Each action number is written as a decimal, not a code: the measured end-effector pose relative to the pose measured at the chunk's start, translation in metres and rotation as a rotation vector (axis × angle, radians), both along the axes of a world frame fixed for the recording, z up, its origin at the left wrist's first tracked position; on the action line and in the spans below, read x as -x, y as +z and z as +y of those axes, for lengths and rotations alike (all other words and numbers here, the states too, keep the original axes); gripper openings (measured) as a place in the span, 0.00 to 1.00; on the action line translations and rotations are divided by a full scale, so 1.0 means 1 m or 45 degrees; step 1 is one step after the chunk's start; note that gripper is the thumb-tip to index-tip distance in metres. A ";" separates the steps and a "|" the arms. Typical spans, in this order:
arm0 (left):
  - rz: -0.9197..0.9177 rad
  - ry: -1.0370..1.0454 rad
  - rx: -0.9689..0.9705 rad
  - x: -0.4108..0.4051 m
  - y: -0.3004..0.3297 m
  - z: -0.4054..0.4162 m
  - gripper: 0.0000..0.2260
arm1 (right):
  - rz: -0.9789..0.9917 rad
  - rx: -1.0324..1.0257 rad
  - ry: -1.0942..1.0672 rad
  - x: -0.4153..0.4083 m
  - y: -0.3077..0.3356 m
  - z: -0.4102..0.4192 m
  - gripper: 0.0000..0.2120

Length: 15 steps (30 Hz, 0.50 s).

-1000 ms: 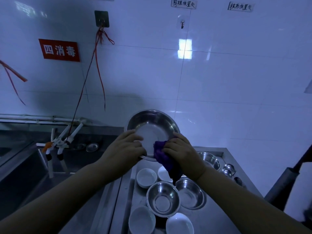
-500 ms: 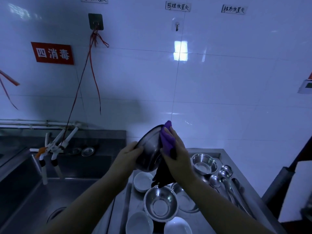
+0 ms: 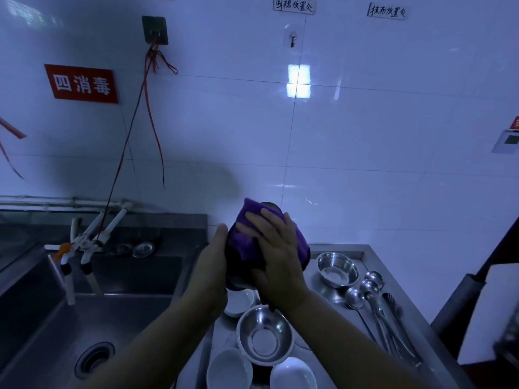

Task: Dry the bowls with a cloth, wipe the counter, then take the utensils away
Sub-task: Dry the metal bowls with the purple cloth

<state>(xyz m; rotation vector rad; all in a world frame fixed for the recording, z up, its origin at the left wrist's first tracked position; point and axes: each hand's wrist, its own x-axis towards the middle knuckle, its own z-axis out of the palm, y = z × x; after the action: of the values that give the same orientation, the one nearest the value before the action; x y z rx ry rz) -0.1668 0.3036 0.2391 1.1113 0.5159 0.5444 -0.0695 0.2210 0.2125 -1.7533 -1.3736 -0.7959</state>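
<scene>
Above the steel table (image 3: 334,297), the right hand (image 3: 276,258) presses a purple cloth (image 3: 254,234) with spread, straight fingers against a raised metal bowl (image 3: 269,204), of which only a dark sliver of rim shows at the top. The left hand (image 3: 213,265) steadies the bowl's left edge; its fingers are hidden behind the bowl, so its grip cannot be judged. Below the hands sit a steel bowl (image 3: 264,335) and white bowls (image 3: 229,369), the nearest ones cut off by the frame's bottom edge. Another steel bowl (image 3: 338,269) stands near the table's back rim, with ladles (image 3: 365,293) lying just beside it along the right edge. Left of the table lies a sink (image 3: 112,318) with a drain (image 3: 94,359). A red wall sign (image 3: 81,84) reads 四消毒; two smaller labels higher up are hard to read.
</scene>
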 end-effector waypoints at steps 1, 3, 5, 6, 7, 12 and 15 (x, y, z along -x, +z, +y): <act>-0.014 0.005 0.004 0.000 0.001 0.000 0.18 | 0.135 -0.098 0.044 -0.002 0.006 0.002 0.23; -0.010 0.056 0.050 0.001 0.002 0.001 0.16 | 0.457 -0.276 0.124 -0.007 0.014 0.003 0.17; -0.038 0.120 0.134 0.002 0.003 0.005 0.14 | 0.839 -0.388 0.155 -0.011 0.016 0.000 0.11; -0.062 0.132 0.173 0.002 0.004 0.008 0.13 | 1.013 -0.431 0.156 -0.012 0.015 -0.002 0.09; -0.084 0.134 0.204 0.003 0.005 0.010 0.14 | 1.139 -0.472 0.144 -0.013 0.012 -0.004 0.07; -0.101 0.125 0.298 0.003 0.003 0.013 0.16 | 1.032 -0.485 0.039 -0.005 -0.001 -0.007 0.17; -0.091 0.107 0.300 0.002 0.004 0.014 0.16 | 0.617 -0.352 -0.052 -0.001 0.002 -0.006 0.26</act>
<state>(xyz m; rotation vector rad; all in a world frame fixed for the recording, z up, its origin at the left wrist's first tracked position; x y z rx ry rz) -0.1689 0.3177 0.2432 0.8462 0.5514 0.5781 -0.0687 0.2153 0.2148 -1.6203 -0.8640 -0.5055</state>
